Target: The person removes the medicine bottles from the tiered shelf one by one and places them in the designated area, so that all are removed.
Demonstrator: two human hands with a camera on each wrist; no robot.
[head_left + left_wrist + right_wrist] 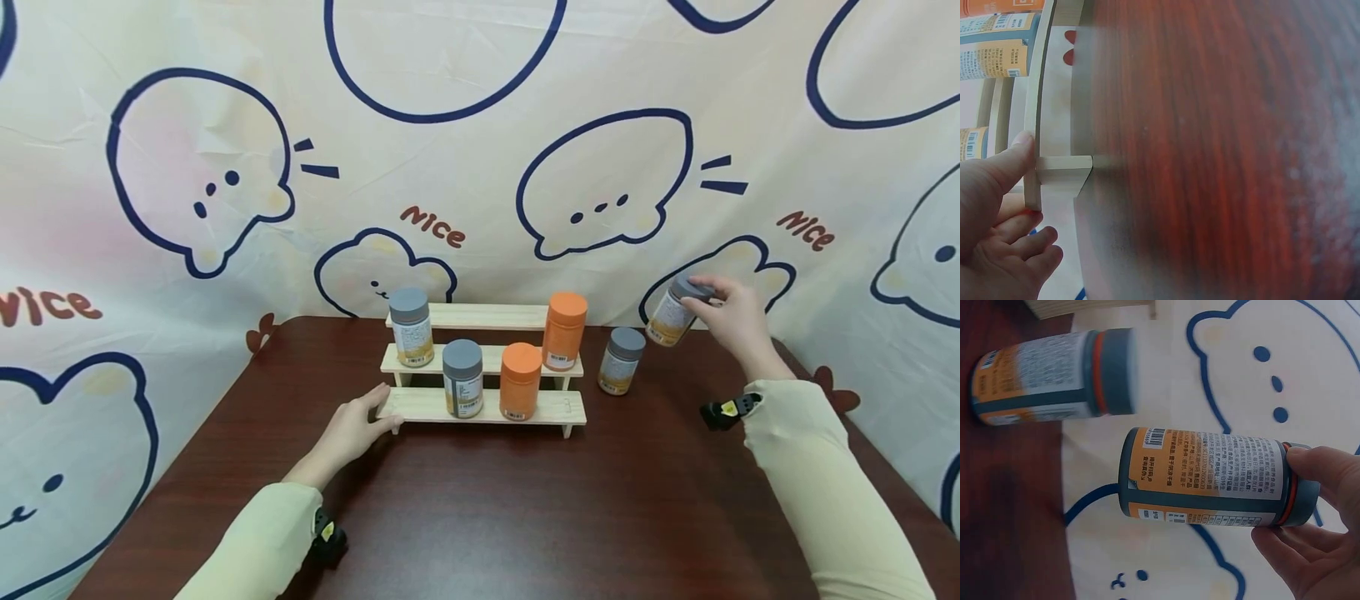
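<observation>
A: Report the position of the handled item.

B: From my station I locate the grey-lidded cylindrical plastic jar with a white-and-orange label (pixel 1204 478) raised off the dark-brown desk (pixel 525 517) at its right rear. It is tilted, base low and to the left.

A: State of the hands?

B: The right hand (pixel 733 315) pinches the lid between thumb and fingers. The left hand (pixel 348 429) pinches the left end of the lowest tier of the pale wooden three-tier rack (pixel 420 404). The two are well apart.

A: Handling requirements, right side?

B: I would press evenly on opposite sides of the lid and apply no twist; a lid-only grip may let the body swing. Bring the jar upright before its base meets any surface. Clear the second grey-lidded jar (pixel 621 362), upright on the desk just beside it.

A: Left side?

B: I would brace lightly without lifting; a tip could unseat the grey-lidded jar (pixel 462 379) and orange plastic jar (pixel 520 382) on the lowest tier, and the matching pair on the middle tier.

A: Background?

B: Avoid brushing the pale cloth with dark-blue cartoon outlines (pixel 465 167) behind.
</observation>
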